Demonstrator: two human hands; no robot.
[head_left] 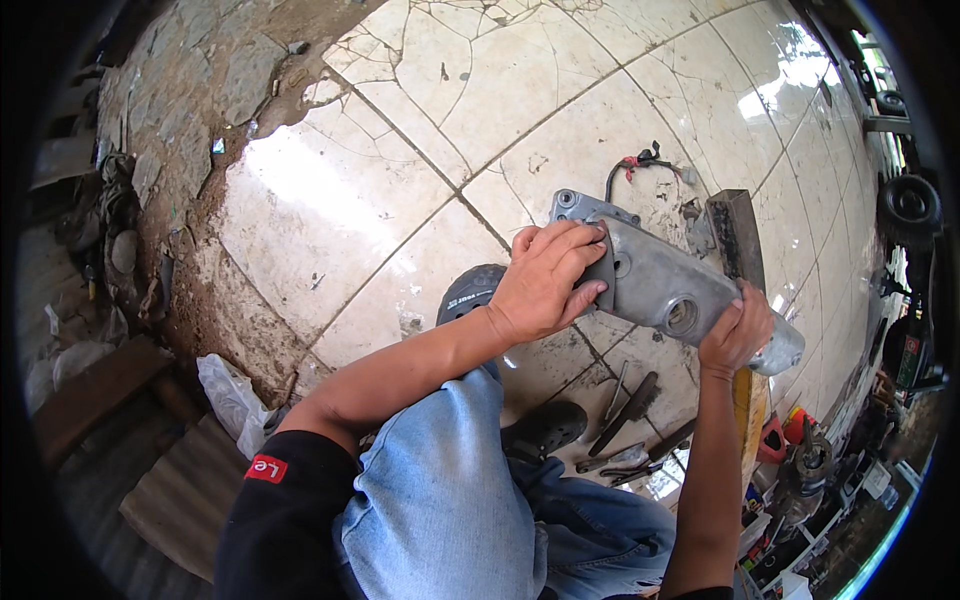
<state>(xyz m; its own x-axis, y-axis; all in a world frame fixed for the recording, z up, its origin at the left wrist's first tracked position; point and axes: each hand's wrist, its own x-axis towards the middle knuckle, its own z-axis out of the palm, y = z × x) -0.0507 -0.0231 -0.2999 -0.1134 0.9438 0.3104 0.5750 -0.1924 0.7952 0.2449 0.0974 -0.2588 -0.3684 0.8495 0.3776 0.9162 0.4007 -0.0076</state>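
A long grey cast-metal casing [645, 265] with a round threaded hole lies slantwise in front of me, above the tiled floor. My right hand [738, 330] grips it near its right end, thumb on top. Over its left end, my left hand [548, 278] is closed on a dark grey sheet, seemingly sandpaper [603, 270], which is pressed to the casing. Beyond the left hand shows a lighter metal flange [568, 204] with bolt holes; I cannot tell whether it joins the casing. The casing's underside is hidden.
A wire with a connector [648, 163] lies beyond the casing, near a rusty metal channel [738, 235]. By my feet are a dark-handled brush [632, 408] and several hand tools. A plastic bag [232, 402] lies at left; parts crowd the right side.
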